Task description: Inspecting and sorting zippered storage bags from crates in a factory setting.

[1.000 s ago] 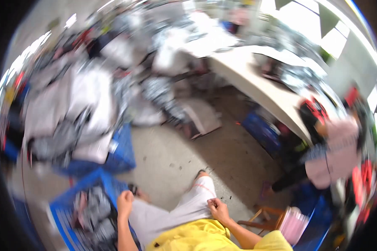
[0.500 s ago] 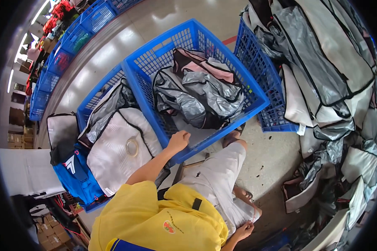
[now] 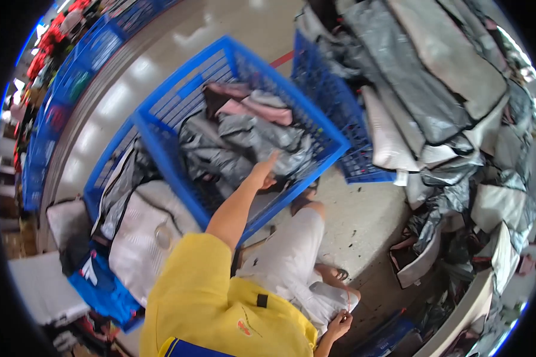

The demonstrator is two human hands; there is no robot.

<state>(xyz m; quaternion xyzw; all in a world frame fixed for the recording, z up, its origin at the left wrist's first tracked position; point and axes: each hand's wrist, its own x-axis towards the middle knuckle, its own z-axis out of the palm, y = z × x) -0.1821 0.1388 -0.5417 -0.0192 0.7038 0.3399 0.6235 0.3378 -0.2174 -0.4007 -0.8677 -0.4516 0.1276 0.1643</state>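
Observation:
My left hand (image 3: 263,172) reaches into a large blue plastic crate (image 3: 161,149), fingers spread over the grey and silver fabric bags (image 3: 244,146) piled in it. It holds nothing. A pink piece (image 3: 244,107) lies at the back of the pile. My right hand (image 3: 339,326) rests low against my white trousers (image 3: 292,256), near a sandalled foot (image 3: 338,275). Its fingers look curled, and whether they grip the cloth is unclear.
A second blue crate (image 3: 110,178) with white and grey bags stands to the left, and another (image 3: 333,113) on the right under a heap of silver covers (image 3: 435,77). More blue crates (image 3: 71,77) line the far left. A blue cloth (image 3: 98,279) lies lower left.
The view swung from the room down onto the crate. My left hand went from the crate's rim in over the grey bags. My right hand stayed on my leg.

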